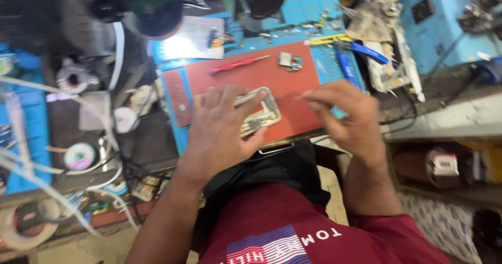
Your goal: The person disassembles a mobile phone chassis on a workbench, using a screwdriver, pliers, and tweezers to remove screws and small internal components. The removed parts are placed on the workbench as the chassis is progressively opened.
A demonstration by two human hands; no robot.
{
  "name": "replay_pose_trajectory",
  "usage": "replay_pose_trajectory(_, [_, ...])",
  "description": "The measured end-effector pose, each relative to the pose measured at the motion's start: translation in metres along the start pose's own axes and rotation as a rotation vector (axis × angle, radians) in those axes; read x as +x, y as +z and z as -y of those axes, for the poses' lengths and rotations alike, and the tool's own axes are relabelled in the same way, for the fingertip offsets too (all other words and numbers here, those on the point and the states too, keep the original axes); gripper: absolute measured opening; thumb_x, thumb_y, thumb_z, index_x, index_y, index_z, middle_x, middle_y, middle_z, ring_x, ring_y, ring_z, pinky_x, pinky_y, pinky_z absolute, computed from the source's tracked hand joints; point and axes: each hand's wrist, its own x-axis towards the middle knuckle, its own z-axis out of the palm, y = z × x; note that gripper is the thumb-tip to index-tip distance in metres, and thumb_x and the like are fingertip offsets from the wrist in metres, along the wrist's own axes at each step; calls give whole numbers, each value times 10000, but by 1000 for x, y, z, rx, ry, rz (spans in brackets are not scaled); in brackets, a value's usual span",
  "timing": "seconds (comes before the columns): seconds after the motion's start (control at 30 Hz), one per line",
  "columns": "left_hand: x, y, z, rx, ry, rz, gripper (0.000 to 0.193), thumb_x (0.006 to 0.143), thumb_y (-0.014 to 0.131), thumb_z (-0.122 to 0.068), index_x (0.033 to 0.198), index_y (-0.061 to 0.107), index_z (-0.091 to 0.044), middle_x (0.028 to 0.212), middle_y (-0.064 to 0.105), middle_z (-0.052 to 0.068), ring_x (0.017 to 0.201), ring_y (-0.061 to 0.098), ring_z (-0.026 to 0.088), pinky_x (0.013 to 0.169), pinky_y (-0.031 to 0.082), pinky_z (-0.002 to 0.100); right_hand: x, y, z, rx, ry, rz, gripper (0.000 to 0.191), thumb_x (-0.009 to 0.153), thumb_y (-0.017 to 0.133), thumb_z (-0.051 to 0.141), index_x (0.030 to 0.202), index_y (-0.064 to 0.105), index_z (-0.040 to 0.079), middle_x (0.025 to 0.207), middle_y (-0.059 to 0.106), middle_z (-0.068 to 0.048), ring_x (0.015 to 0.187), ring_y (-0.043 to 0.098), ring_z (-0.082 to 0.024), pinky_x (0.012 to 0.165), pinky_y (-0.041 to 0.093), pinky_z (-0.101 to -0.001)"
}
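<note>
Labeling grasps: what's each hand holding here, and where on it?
Left hand lies flat over the opened phone, fingers across its left part, pinning it to the red mat. Right hand: too blurred to tell whether it holds anything.

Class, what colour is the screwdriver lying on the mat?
Red, seen in the head view: the screwdriver lies beyond both hands.

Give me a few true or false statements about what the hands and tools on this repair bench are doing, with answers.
1. The left hand rests on an opened phone frame. True.
2. The red-handled screwdriver is held in the right hand. False: it lies untouched on the red mat, above both hands.
3. The phone frame lies on a green mat. False: the mat is red, edged by a blue one.
4. Blue-handled pliers lie beyond the right hand. True.
5. The right hand is pressed flat on the phone frame. False: it is beside it, fingers pinched.
</note>
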Motion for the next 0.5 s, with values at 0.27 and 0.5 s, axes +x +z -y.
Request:
replay_pose_trajectory(0.27, [2, 1, -4, 15, 25, -31, 602, 791, 799, -358, 1356, 678, -189, 1201, 592, 64, 1068, 517, 300, 922, 388, 496, 4, 12, 23, -267, -103, 131, 266, 872, 760, 42, 1123, 763, 132, 965, 719, -54, 865, 701, -247, 716, 562, -369])
replay_pose_trajectory(0.5, [1, 2, -3, 9, 28, -39, 607, 777, 803, -362, 1342, 678, -180, 1200, 593, 62, 1063, 519, 297, 925, 388, 499, 6, 15, 22, -330, -115, 123, 216, 899, 742, 60, 1103, 766, 126, 970, 726, -47, 872, 706, -246, 717, 563, -375])
